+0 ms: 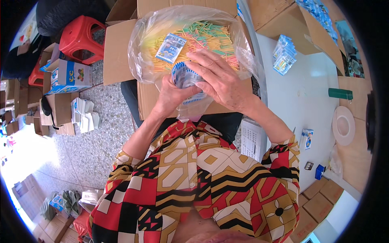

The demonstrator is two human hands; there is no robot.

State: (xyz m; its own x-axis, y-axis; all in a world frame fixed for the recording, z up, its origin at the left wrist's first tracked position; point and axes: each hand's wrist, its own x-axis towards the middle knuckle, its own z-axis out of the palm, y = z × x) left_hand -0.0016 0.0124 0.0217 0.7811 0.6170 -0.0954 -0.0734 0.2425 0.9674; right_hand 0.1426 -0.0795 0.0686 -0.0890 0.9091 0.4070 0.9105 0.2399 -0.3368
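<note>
Stack of blue-white packets [187, 79] is being gripped by left hand [172, 95] and right hand [221, 79]; one packet [171, 47] already lying on coloured sticks [206, 36] in bag-lined carton [117, 52]; most sticks apparently unpacked.

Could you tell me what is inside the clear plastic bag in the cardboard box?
The clear plastic bag holds many thin coloured sticks and one small blue-and-white packet. The hands hide its lower part.

The packets [187, 77] are blue and white. The sticks [210, 35] in the clear bag [142, 44] are green, yellow, orange and pink. The box [118, 52] is brown, the stool [80, 37] red, the desk [300, 93] white, the floor [101, 133] speckled grey. The shirt [194, 182] has red, black, tan and cream geometric shapes.
</note>
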